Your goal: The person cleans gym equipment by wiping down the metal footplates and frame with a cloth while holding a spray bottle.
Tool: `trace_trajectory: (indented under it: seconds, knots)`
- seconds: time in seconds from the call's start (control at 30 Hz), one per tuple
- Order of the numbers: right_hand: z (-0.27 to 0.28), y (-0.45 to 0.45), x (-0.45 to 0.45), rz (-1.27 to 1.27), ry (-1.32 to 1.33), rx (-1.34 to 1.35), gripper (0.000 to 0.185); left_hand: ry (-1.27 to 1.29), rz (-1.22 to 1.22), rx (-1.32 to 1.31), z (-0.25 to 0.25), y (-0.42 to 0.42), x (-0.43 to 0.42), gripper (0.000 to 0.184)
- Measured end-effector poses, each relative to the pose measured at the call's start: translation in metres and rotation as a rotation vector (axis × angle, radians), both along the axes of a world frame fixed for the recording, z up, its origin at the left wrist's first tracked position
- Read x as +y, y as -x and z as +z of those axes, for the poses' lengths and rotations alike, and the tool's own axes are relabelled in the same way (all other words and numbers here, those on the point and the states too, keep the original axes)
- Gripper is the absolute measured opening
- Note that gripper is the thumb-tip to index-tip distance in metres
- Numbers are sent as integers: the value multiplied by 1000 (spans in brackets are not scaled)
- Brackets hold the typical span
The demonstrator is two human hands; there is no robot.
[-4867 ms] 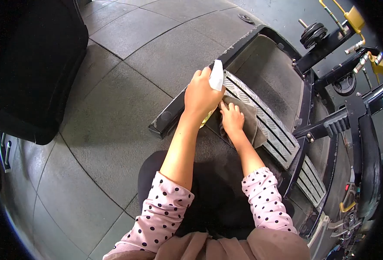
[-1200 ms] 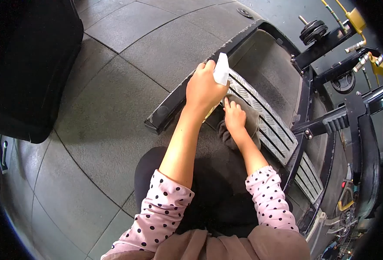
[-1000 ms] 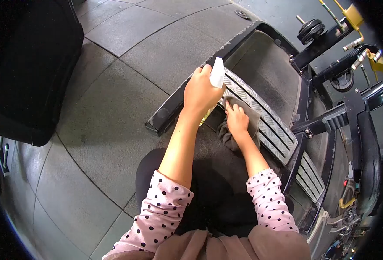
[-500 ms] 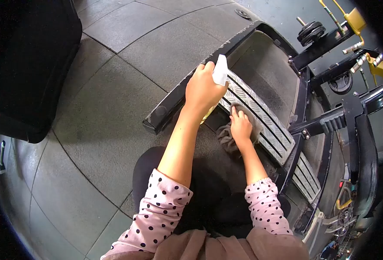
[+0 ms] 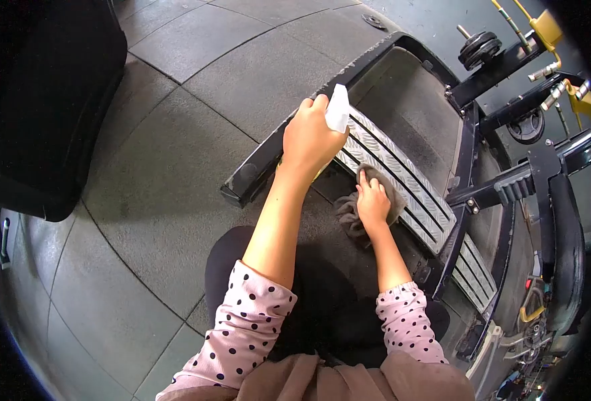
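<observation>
My left hand (image 5: pixel 311 137) is wrapped round a spray bottle (image 5: pixel 337 109) with a white head; the hand hides most of the bottle, and a little yellow shows below it. Under my right hand (image 5: pixel 373 202) is a grey-brown cloth (image 5: pixel 391 194), pressed against the near edge of a ridged metal footplate (image 5: pixel 412 189). Part of the cloth hangs bunched below the plate, left of the hand. Dark strips run along the plate, which sits within a black metal frame (image 5: pixel 262 157).
Gym equipment with black bars and yellow parts (image 5: pixel 548 31) stands on the right. A stack of weight plates (image 5: pixel 480 50) is on a bar at the upper right. A large black padded object (image 5: pixel 48 107) fills the upper left, above grey floor tiles (image 5: pixel 168 147).
My left hand and the spray bottle have shifted slightly left. The cloth under my right hand has moved a little along the plate, toward the lower right.
</observation>
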State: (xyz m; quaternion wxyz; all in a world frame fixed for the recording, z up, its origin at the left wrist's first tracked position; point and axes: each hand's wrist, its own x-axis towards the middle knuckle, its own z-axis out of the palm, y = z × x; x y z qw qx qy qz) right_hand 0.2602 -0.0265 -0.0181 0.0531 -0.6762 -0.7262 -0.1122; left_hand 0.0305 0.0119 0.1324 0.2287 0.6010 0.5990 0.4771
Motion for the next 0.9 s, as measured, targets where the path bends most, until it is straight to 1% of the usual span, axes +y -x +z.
trace_trajectory:
  seconds: [0.2,0.33,0.43,0.63,0.77,0.9]
  knots:
    - [5,3,21,5,55,33,39,-34,-39,-3,-9,-4,2,38]
    - [-2,-32,-1,158,-59,-56,44,-11,-46,-1,-7,0,2,38]
    - [3,-50,-21,163,-22,-124,45,-13,-52,4,-5,-2,-1,38]
    - [-2,-43,-14,201,-36,-65,43,-46,-46,13,-6,-3,2,39]
    - [2,-28,3,152,-27,-31,39,-29,-59,16,-10,-5,4,40]
    - [5,-37,-11,147,-1,-15,40,-26,-42,-16,-9,-2,2,39]
